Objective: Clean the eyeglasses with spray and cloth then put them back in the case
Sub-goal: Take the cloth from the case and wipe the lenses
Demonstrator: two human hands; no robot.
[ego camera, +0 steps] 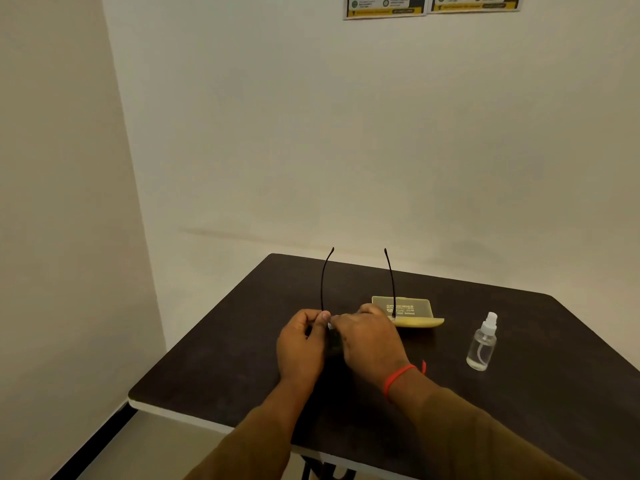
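Both hands hold the black eyeglasses (323, 282) above the middle of the dark table (221, 358). The two thin arms stick up and away from me; the front with the lenses is hidden behind my hands. My left hand (301, 344) pinches the frame at its left end. My right hand (370, 341), with a red thread on the wrist, covers the front, and a bit of pale cloth (331, 326) shows between the fingers. The yellow case (408, 311) lies open just behind my right hand. A clear spray bottle (482, 342) stands to the right.
The table stands in a corner, with pale walls at the left and behind. Two printed notices (384, 6) hang high on the back wall. The table's left and near edges drop to the floor.
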